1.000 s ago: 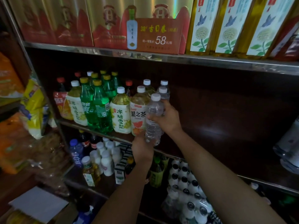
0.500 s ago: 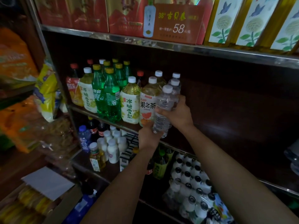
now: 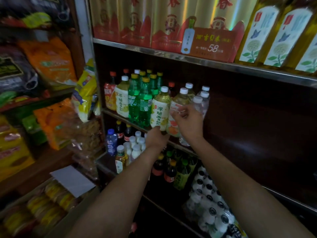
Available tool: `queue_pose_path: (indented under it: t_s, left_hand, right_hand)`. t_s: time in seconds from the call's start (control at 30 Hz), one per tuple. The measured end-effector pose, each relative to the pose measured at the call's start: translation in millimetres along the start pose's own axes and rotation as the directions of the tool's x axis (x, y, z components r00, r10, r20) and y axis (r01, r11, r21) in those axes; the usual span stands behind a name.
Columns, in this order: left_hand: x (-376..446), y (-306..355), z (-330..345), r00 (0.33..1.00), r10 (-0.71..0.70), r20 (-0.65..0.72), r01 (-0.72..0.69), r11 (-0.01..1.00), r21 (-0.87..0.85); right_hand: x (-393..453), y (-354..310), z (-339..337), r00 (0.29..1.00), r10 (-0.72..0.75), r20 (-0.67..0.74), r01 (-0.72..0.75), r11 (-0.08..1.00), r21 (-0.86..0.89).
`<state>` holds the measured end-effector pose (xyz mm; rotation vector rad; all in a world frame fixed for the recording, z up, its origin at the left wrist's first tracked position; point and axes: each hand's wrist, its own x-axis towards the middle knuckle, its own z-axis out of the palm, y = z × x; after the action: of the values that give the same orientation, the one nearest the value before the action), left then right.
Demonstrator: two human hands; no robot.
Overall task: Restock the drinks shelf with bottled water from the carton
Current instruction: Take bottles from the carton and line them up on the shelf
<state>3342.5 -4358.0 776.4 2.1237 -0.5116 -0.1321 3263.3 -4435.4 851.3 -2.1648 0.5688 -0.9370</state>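
Reaching into the middle shelf (image 3: 253,127), I have both hands at the front row of drinks. My left hand (image 3: 157,138) is low, at the shelf's front edge, touching the base of the pear drink (image 3: 160,109), a yellowish bottle with a white cap; its fingers are hidden behind the knuckles, so I cannot tell whether they grip the bottle. My right hand (image 3: 187,119) is up in front of the tea bottle (image 3: 180,107) and the water bottle (image 3: 199,104), fingers loosely curled with nothing held between them. The water bottle stands upright on the shelf, at the right end of the row, just beside the tea bottle, with two more clear bottles directly behind it. Right of it the dark shelf runs on. Left of the pear drink stand green soda bottles (image 3: 139,102). On the shelf above sits a price card (image 3: 209,43) reading 58. Below, at lower right, lies a wrapped pack of small capped bottles (image 3: 211,208).
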Motion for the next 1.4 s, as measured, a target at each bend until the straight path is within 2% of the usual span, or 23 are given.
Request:
queue_pose_path:
  t_s: [0.17, 0.27, 0.37, 0.43, 0.53, 0.7, 0.83, 0.97, 1.07, 1.1, 1.17, 1.3, 1.37, 1.4]
  left_hand:
    - [-10.9, -44.3, -96.4, 0.984, -0.034, -0.176, 0.055, 0.992, 0.117]
    - [-36.6, -84.1, -162.2, 0.949, -0.040, -0.313, 0.125, 0.958, 0.257]
    - [-73.0, -137.3, -226.5, 0.921, -0.069, -0.384, 0.246, 0.866, 0.435]
    - [-103.3, -177.2, -266.0, 0.906, -0.135, -0.401, 0.332, 0.814, 0.476]
    - [-154.4, -234.5, -319.2, 0.843, -0.247, -0.478, 0.476, 0.756, 0.449]
    - [-247.0, -329.1, -381.5, 0.707, -0.435, -0.557, 0.666, 0.675, 0.318]
    - [-306.5, -392.2, -406.1, 0.628, -0.590, -0.508, 0.750, 0.631, 0.195]
    - [-347.4, -449.5, -413.0, 0.582, -0.688, -0.433, 0.804, 0.569, 0.175]
    - [-370.1, -494.3, -399.4, 0.548, -0.722, -0.422, 0.800, 0.600, 0.012]
    - [-375.5, -509.4, -391.2, 0.513, -0.751, -0.417, 0.811, 0.583, -0.053]
    - [-385.4, -536.5, -370.7, 0.410, -0.844, -0.346, 0.857, 0.486, -0.169]
    - [-395.4, -600.0, -315.1, 0.266, -0.951, -0.155, 0.887, 0.305, -0.346]
    - [-401.6, -639.8, -288.2, 0.217, -0.973, -0.082, 0.866, 0.230, -0.443]
    - [-403.9, -662.5, -275.3, 0.215, -0.975, -0.061, 0.841, 0.216, -0.496]
  right_hand:
    - [-19.6, -47.5, 68.4, 0.955, -0.046, 0.292, 0.057, 0.998, -0.030]
    - [-40.8, -76.3, 115.8, 0.885, -0.086, 0.458, 0.129, 0.990, -0.063]
    - [-71.6, -108.7, 163.2, 0.781, -0.145, 0.607, 0.221, 0.974, -0.051]
    - [-99.2, -132.3, 192.8, 0.704, -0.182, 0.687, 0.276, 0.961, -0.028]
    - [-145.9, -163.8, 240.2, 0.605, -0.195, 0.772, 0.300, 0.954, 0.006]
    - [-241.1, -201.1, 321.0, 0.386, -0.187, 0.903, 0.329, 0.943, 0.054]
    - [-315.7, -220.6, 370.2, 0.237, -0.130, 0.963, 0.286, 0.956, 0.058]
    - [-377.2, -221.8, 416.3, 0.175, -0.062, 0.983, 0.266, 0.964, 0.013]
    - [-418.3, -201.5, 444.0, 0.128, 0.011, 0.992, 0.243, 0.969, -0.042]
    - [-431.0, -191.1, 452.2, 0.098, 0.045, 0.994, 0.234, 0.970, -0.067]
    - [-456.3, -164.9, 468.0, 0.003, 0.123, 0.992, 0.217, 0.969, -0.121]
    - [-502.1, -103.6, 511.4, -0.132, 0.283, 0.950, 0.215, 0.944, -0.251]
    - [-523.5, -71.9, 540.9, -0.171, 0.330, 0.928, 0.210, 0.933, -0.292]
    - [-534.6, -55.1, 558.2, -0.185, 0.342, 0.921, 0.203, 0.930, -0.305]
